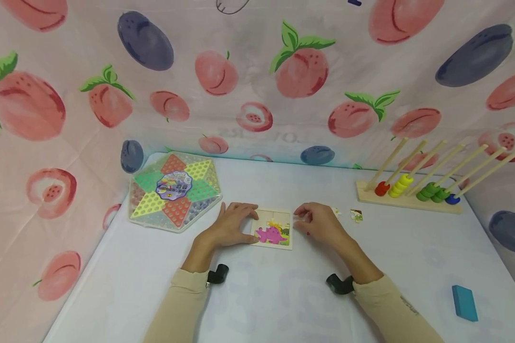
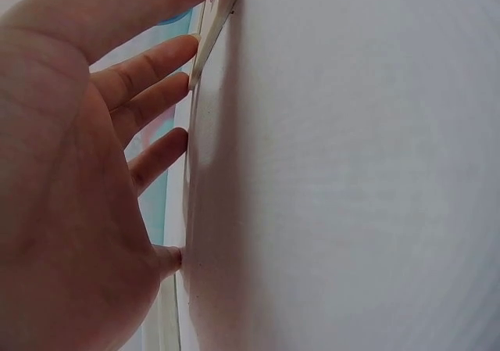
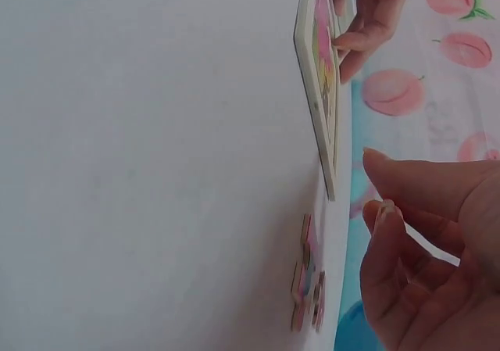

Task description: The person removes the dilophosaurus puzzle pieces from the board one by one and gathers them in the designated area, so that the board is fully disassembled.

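A small wooden puzzle board [image 1: 272, 229] with a pink dinosaur picture lies flat on the white table [image 1: 283, 295]. My left hand [image 1: 236, 220] rests on the board's left edge with straight, spread fingers; the left wrist view shows those fingers [image 2: 148, 69] touching the board's rim [image 2: 212, 30]. My right hand [image 1: 315, 220] hovers just right of the board with loosely curled fingers. In the right wrist view nothing shows between its thumb and fingers [image 3: 391, 234]. Two loose puzzle pieces [image 1: 356, 215] lie on the table right of that hand, also in the right wrist view as pieces [image 3: 307, 284].
A hexagonal Chinese checkers set [image 1: 174, 191] lies at the back left. A wooden rod rack with coloured beads [image 1: 412, 191] stands at the back right. A blue block [image 1: 464, 302] lies near the front right. Fruit-print cloth [image 1: 257, 76] walls the table.
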A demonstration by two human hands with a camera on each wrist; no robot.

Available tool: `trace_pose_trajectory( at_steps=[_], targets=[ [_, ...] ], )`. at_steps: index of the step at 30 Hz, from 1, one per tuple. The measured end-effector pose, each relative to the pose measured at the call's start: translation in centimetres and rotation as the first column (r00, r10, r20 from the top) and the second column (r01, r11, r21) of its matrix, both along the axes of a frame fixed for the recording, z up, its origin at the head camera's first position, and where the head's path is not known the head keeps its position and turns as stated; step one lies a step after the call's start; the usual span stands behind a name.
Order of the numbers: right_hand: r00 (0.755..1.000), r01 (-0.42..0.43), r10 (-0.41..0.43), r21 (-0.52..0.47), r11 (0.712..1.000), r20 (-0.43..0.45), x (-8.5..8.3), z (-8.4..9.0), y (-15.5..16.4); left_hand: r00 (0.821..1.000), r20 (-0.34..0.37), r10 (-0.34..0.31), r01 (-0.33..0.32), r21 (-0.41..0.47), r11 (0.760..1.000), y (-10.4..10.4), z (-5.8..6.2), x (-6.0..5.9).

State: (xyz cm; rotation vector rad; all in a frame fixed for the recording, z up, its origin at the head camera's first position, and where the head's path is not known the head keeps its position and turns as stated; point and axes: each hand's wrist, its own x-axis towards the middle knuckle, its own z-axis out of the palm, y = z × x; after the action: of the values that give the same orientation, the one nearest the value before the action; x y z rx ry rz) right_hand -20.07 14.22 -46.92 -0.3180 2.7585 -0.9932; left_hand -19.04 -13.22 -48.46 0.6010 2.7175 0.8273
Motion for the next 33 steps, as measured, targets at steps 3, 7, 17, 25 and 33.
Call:
trace_pose_trajectory(
  at_steps=[3,7,17,25,33],
  targets=[
    [0.999,-0.041,0.041,0.0,0.999,-0.011,-0.1,0.2,-0.7,1.0,-0.006,0.004,-0.004,-0.008,1.0,0.1,0.1,0.0],
    [0.996,-0.09,0.09,0.011,0.996,-0.003,-0.1,0.5,-1.5,1.0,-0.002,0.006,-0.006,-0.005,1.0,0.1,0.2,0.1],
    [0.986,-0.169,0.169,0.033,0.985,0.003,-0.2,0.2,-3.1,1.0,-0.009,0.005,-0.005,0.001,1.0,0.0,0.0,0.1],
    [0.969,-0.247,0.247,0.049,0.968,0.006,-0.2,0.2,-3.9,1.0,0.003,0.004,-0.004,0.003,1.0,-0.1,0.2,0.2],
    [0.97,-0.242,0.242,0.064,0.968,0.006,-0.3,-0.1,-4.5,1.0,0.002,0.004,-0.004,-0.006,1.0,-0.1,0.0,-0.1]
  ],
)
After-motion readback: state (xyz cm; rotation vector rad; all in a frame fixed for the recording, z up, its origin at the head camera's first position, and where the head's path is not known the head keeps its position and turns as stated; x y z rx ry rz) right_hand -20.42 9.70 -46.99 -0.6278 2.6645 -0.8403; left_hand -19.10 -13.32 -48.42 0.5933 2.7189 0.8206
